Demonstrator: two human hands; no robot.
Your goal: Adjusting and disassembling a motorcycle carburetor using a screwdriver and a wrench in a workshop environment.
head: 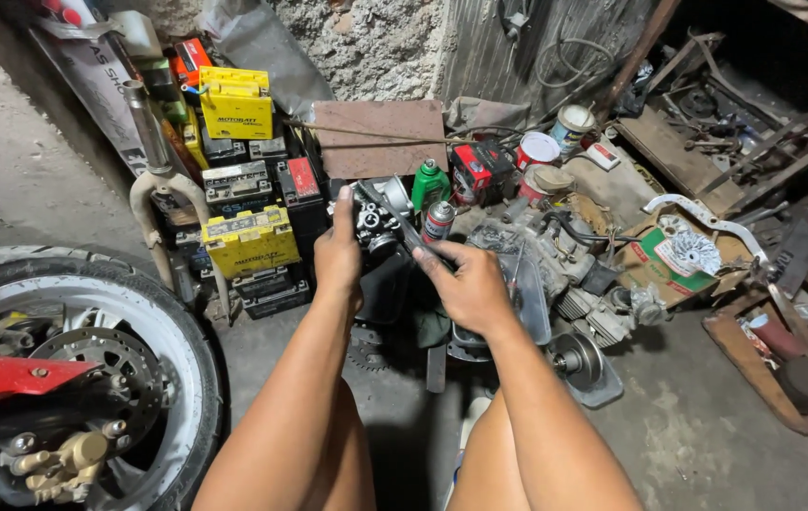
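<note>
My left hand [338, 254] grips a dark metal carburetor [372, 227] held up in front of me, thumb pointing up along its left side. A long flat metal tool [400, 221] lies slanted across the carburetor, and my right hand [466, 286] holds its lower end with fingers curled toward the part. Both forearms reach forward over my bare knees. The lower side of the carburetor is hidden behind my hands.
A motorcycle front wheel [91, 360] with brake disc and gold caliper sits at lower left. Stacked yellow and black batteries [243, 237] stand behind. Spray cans [430, 185], tins, engine parts [574, 284] and a wooden tray [782, 378] clutter the concrete floor to the right.
</note>
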